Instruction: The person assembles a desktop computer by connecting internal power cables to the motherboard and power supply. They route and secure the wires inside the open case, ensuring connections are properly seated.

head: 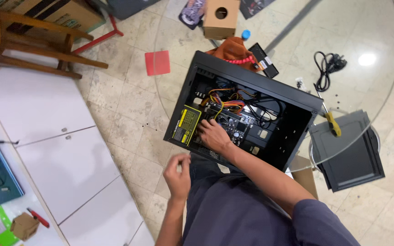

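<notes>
A black computer case (251,77) lies open on a round glass table (379,105). Inside it are a power supply with a yellow label (185,124), a circuit board (234,125) and a bundle of coloured wires (226,96). My right hand (213,135) reaches into the case and rests flat on the board's near edge, right beside the power supply, fingers spread. My left hand (177,175) hovers outside the case near its front wall, above my lap, with its fingers curled together. I cannot see anything in it.
A dark side panel (352,152) and a yellow-handled screwdriver (334,124) lie to the right of the case. A black power cord (327,66), cardboard box (221,18), orange cloth (231,48) and small black box (264,60) sit behind it. A white cabinet (55,150) and wooden chair (37,43) stand left.
</notes>
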